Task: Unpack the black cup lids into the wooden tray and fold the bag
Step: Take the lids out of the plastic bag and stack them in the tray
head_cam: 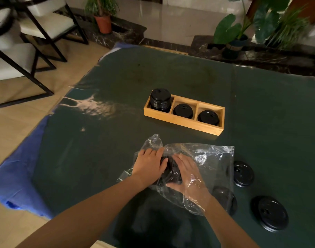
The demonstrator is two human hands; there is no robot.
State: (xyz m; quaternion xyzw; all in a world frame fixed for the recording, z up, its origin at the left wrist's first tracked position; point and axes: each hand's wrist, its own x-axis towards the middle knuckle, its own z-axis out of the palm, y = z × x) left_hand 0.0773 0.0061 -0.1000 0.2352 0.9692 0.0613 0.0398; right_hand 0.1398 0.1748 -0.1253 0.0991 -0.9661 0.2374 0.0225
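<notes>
Stack of black cup lids (171,171) sits inside the clear plastic bag (212,158), nearer than the wooden tray (181,122), with left hand (149,164) and right hand (188,174) close together gripping it from either side.

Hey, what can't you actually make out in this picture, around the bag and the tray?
All in the head view:
Lids in the bag: both hands and crinkled plastic cover them; count unclear.
Right hand: inside the bag, glare hides its grip.
Left hand: gripping or pressing, unclear.
Tray: walls hide how deep the two low stacks go.
One lid: blurred behind the bag.
</notes>
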